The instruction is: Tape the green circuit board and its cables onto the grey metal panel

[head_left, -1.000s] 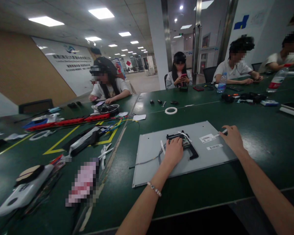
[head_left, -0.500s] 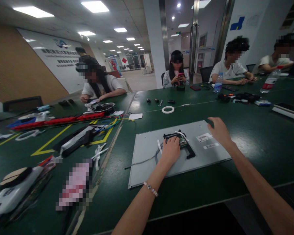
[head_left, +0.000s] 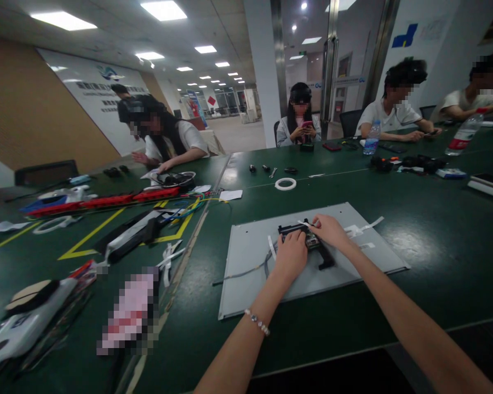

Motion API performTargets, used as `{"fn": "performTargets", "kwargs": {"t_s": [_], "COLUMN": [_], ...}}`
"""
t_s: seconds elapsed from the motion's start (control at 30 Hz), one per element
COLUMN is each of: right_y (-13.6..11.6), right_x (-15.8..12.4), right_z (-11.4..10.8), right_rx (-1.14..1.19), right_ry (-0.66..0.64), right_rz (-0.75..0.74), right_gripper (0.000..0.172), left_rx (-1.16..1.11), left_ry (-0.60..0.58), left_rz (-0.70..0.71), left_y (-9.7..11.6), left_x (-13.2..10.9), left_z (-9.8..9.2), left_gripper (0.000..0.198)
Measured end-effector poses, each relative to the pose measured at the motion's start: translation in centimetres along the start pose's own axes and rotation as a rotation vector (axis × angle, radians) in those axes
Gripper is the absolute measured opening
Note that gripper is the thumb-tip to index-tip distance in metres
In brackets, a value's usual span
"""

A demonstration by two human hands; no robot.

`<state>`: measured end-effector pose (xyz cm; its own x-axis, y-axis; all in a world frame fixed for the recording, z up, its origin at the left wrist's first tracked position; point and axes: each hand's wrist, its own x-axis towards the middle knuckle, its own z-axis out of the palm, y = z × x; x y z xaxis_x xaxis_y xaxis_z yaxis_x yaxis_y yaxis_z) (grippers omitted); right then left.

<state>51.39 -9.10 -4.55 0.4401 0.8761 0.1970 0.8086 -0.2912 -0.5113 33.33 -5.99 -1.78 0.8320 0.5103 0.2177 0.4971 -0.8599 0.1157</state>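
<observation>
A grey flat panel (head_left: pixel 250 273) lies on the green table in front of me. A black module with a small circuit board (head_left: pixel 318 249) sits on the panel's middle. My left hand (head_left: pixel 291 254) rests on the module's left end with curled fingers and presses it down. My right hand (head_left: pixel 331 230) is on the module's top, fingertips pinched at a short white strip (head_left: pixel 306 223) there. Another white tape strip (head_left: pixel 370 224) lies loose at the panel's right side. A grey cable (head_left: pixel 246 271) runs left from the module.
A white tape roll (head_left: pixel 285 184) and small tools lie beyond the panel. A red power strip (head_left: pixel 107 201), a black-and-white device (head_left: pixel 131 235) and a white gadget (head_left: pixel 20 328) are at the left. Several people sit across the table with water bottles (head_left: pixel 372 138).
My right hand let go of a white strip at the panel's right side and came left onto the module. My left hand stayed on the module.
</observation>
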Motion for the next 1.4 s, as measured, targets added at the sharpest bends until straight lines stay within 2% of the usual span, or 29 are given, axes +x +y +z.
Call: {"fn": "performTargets", "kwargs": {"t_s": [0.1, 0.27, 0.53, 0.63, 0.73, 0.8, 0.9, 1.0, 1.1, 1.27, 1.4], "right_y": [-0.5, -0.7, 0.3, -0.3, -0.4, 0.6, 4.0, 8.3, 11.1, 11.7, 11.9], "right_x": [-0.6, -0.7, 0.4, 0.6, 0.8, 0.9, 0.6, -0.3, -0.9, -0.6, -0.3], "right_z": [0.1, 0.6, 1.2, 1.0, -0.3, -1.8, -4.5, -6.5, -7.1, -6.9, -6.6], "right_rx": [0.009, 0.056, 0.303, 0.456, 0.616, 0.684, 0.698, 0.635, 0.577, 0.507, 0.316], "right_ry": [0.012, 0.063, 0.073, 0.084, 0.104, 0.145, 0.255, 0.329, 0.305, 0.194, 0.126], "right_rz": [-0.017, 0.015, 0.061, 0.074, 0.111, 0.154, 0.258, 0.382, 0.455, 0.474, 0.509], "right_gripper": [0.015, 0.013, 0.014, 0.018, 0.030, 0.039, 0.046, 0.045, 0.040, 0.042, 0.032], "left_rx": [0.001, 0.010, 0.009, 0.006, -0.005, -0.009, -0.010, -0.010, -0.011, -0.014, -0.017], "left_ry": [0.002, 0.027, 0.024, 0.025, 0.022, 0.018, 0.004, 0.002, 0.004, -0.012, -0.011], "left_rz": [0.013, 0.021, 0.003, 0.004, 0.008, 0.005, -0.008, -0.010, -0.002, -0.002, -0.001], "left_y": [0.0, -0.1, -0.1, -0.1, -0.1, -0.1, -0.1, -0.1, -0.2, -0.2, -0.3], "left_x": [0.0, 0.1, 0.1, 0.1, 0.2, 0.2, 0.2, 0.2, 0.2, 0.2, 0.2], "left_z": [0.0, 0.3, 0.5, 0.5, 0.4, 0.4, 0.4, 0.4, 0.3, 0.2, 0.4], "left_gripper": [0.036, 0.035, 0.036, 0.036, 0.036, 0.036, 0.036, 0.036, 0.038, 0.039, 0.039]}}
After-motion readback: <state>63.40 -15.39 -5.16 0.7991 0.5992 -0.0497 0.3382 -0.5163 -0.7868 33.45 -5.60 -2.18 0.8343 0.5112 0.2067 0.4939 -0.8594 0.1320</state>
